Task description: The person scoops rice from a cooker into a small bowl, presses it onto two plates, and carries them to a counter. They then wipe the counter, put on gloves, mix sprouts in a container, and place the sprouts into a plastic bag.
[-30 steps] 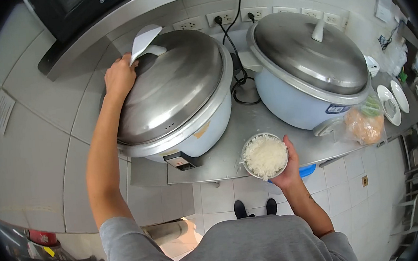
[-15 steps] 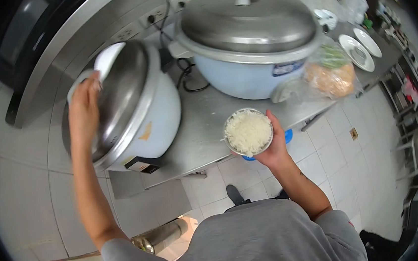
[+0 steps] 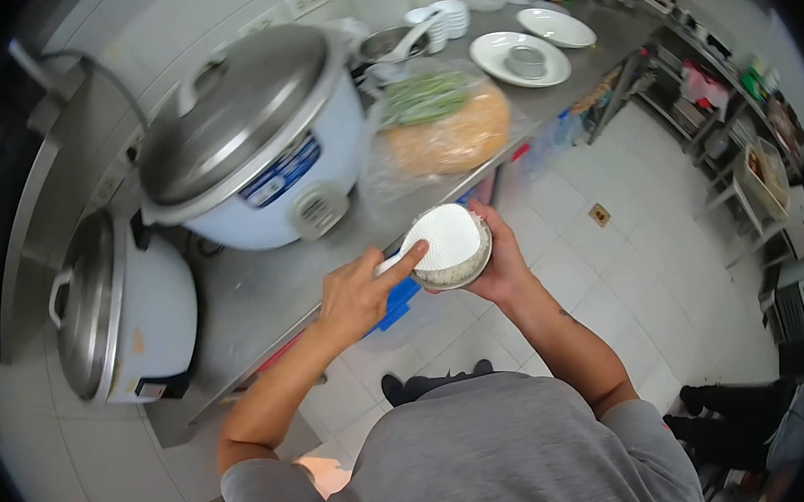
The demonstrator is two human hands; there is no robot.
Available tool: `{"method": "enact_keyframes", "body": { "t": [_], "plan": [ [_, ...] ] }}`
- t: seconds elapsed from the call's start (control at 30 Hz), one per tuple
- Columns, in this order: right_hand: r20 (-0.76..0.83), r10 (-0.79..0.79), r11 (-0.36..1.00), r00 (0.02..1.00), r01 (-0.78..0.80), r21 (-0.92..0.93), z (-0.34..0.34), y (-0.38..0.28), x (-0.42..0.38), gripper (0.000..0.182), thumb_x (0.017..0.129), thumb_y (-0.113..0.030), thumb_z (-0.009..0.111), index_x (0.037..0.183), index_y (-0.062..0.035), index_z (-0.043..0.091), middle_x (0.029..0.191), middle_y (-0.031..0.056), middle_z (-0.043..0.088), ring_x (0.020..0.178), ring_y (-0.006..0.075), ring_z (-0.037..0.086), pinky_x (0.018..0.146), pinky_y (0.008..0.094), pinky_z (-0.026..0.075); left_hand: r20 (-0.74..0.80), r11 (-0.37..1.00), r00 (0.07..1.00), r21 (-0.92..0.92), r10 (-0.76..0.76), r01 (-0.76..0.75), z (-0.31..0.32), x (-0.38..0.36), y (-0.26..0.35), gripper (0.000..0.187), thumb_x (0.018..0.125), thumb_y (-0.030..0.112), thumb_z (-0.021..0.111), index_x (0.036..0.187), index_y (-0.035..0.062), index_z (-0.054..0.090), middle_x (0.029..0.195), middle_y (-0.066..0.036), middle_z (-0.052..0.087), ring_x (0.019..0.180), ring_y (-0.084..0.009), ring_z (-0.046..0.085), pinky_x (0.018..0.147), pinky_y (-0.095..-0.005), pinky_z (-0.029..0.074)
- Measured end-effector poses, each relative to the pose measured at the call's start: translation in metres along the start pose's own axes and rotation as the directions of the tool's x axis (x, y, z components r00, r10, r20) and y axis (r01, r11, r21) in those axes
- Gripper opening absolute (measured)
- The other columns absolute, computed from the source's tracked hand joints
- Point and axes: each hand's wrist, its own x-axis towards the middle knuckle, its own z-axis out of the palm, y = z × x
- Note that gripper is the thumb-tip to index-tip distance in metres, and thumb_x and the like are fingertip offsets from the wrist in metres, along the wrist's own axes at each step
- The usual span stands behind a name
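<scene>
My left hand (image 3: pixel 358 295) is closed around the handle of a white rice paddle (image 3: pixel 450 235), one finger stretched along it. The paddle's flat blade lies over the white rice (image 3: pixel 452 273) in a small metal bowl (image 3: pixel 489 246), covering much of it. From the other side, my right hand (image 3: pixel 511 268) grips the bowl, which is held in front of the counter's edge. The smaller rice cooker (image 3: pixel 160 310) stands left of my hands with its lid on.
A larger lidded rice cooker (image 3: pixel 318 167) stands on the steel counter (image 3: pixel 244 298). Beside it lies a plastic bag of orange and green food (image 3: pixel 449 137). Farther along are white plates (image 3: pixel 490 52), stacked cups (image 3: pixel 449 22) and a ladle in a pot (image 3: pixel 394 46). Another person's legs (image 3: pixel 727 418) show at lower right.
My left hand has left the smaller cooker's lid and brought the paddle onto the rice in the bowl. The view has turned right.
</scene>
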Motion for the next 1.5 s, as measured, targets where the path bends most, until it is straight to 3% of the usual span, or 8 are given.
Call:
{"method": "enact_keyframes", "body": {
  "t": [0.33, 0.53, 0.73, 0.83, 0.93, 1.03, 1.17, 1.5],
  "plan": [
    [-0.079, -0.269, 0.962, 0.96, 0.271, 0.019, -0.057, -0.123, -0.036, 0.051, 0.089, -0.044, 0.051, 0.121, -0.0041, 0.056, 0.121, 0.0138, 0.06, 0.111, 0.0302, 0.058, 0.098, 0.0435, 0.044, 0.394, 0.998, 0.919, -0.039, -0.021, 0.04, 0.04, 0.141, 0.07, 0.062, 0.085, 0.003, 0.051, 0.141, 0.0269, 0.042, 0.091, -0.01, 0.058, 0.075, -0.0275, 0.061, 0.064, -0.0344, 0.051],
    [-0.047, -0.338, 0.932, 0.94, 0.342, 0.118, -0.092, -0.197, -0.014, 0.052, 0.089, -0.045, 0.051, 0.121, -0.0035, 0.055, 0.121, 0.0152, 0.06, 0.111, 0.0312, 0.058, 0.098, 0.0444, 0.045, 0.059, 0.742, 0.993, -0.66, -0.107, 0.119, 0.109, 0.207, 0.033, 0.051, 0.091, 0.007, 0.052, 0.14, 0.0131, 0.041, 0.099, -0.015, 0.062, 0.087, -0.0313, 0.061, 0.076, -0.038, 0.049],
    [-0.153, -0.406, 0.913, 0.901, 0.408, -0.026, -0.119, -0.29, 0.054, 0.052, 0.09, -0.045, 0.05, 0.122, -0.0047, 0.055, 0.121, 0.0142, 0.06, 0.11, 0.0311, 0.059, 0.097, 0.045, 0.045, 0.215, 0.874, 0.967, -0.432, -0.139, 0.222, 0.163, 0.29, 0.051, 0.046, 0.095, 0.009, 0.05, 0.139, 0.0033, 0.039, 0.115, -0.018, 0.061, 0.096, -0.0257, 0.062, 0.083, -0.0319, 0.048],
    [-0.078, -0.438, 0.898, 0.896, 0.44, 0.012, -0.114, -0.339, 0.072, 0.053, 0.089, -0.047, 0.05, 0.122, -0.0056, 0.055, 0.122, 0.0132, 0.06, 0.111, 0.0299, 0.058, 0.097, 0.0441, 0.045, -0.114, 0.762, 0.977, -0.644, -0.179, 0.064, 0.18, 0.328, 0.023, 0.05, 0.091, 0.004, 0.053, 0.14, 0.007, 0.04, 0.096, -0.013, 0.062, 0.077, -0.0252, 0.062, 0.067, -0.0353, 0.05],
    [-0.073, -0.475, 0.873, 0.877, 0.48, 0.087, -0.105, -0.367, 0.091, 0.056, 0.089, -0.051, 0.049, 0.121, -0.0057, 0.056, 0.123, 0.0127, 0.059, 0.113, 0.0289, 0.057, 0.099, 0.0428, 0.044, 0.34, 0.33, 0.789, -0.77, -0.512, 0.546, 0.19, 0.357, 0.016, 0.049, 0.093, 0.004, 0.05, 0.141, 0.0054, 0.038, 0.109, -0.018, 0.061, 0.085, -0.0281, 0.064, 0.071, -0.0377, 0.05],
    [-0.08, -0.501, 0.856, 0.862, 0.507, 0.1, -0.106, -0.393, 0.125, 0.058, 0.089, -0.053, 0.048, 0.123, -0.0064, 0.054, 0.125, 0.0115, 0.058, 0.116, 0.0287, 0.054, 0.101, 0.0429, 0.042, -0.19, 0.797, 0.905, -0.565, -0.379, 0.215, 0.233, 0.382, 0.033, 0.047, 0.094, 0.004, 0.046, 0.14, 0.0019, 0.036, 0.112, -0.022, 0.059, 0.088, -0.0333, 0.064, 0.073, -0.0401, 0.05],
    [-0.086, -0.469, 0.874, 0.879, 0.475, 0.096, -0.119, -0.424, 0.161, 0.059, 0.09, -0.053, 0.047, 0.126, -0.0066, 0.053, 0.127, 0.0111, 0.056, 0.119, 0.0287, 0.052, 0.103, 0.0441, 0.04, 0.054, 0.728, 0.925, -0.6, -0.377, 0.332, 0.225, 0.441, 0.033, 0.045, 0.096, 0.002, 0.044, 0.14, -0.0008, 0.035, 0.118, -0.024, 0.057, 0.105, -0.0304, 0.059, 0.087, -0.0356, 0.047],
    [0.113, -0.155, 0.988, 0.981, 0.153, 0.023, -0.125, -0.552, 0.23, 0.058, 0.092, -0.051, 0.049, 0.124, -0.0025, 0.052, 0.124, 0.0119, 0.057, 0.116, 0.0268, 0.054, 0.101, 0.0424, 0.041, 0.216, 0.513, 0.715, -0.565, -0.665, 0.646, 0.185, 0.557, 0.007, 0.052, 0.098, 0.01, 0.043, 0.147, 0.0202, 0.03, 0.072, -0.009, 0.052, 0.064, -0.0174, 0.051, 0.066, -0.0296, 0.045]
  ]
}}
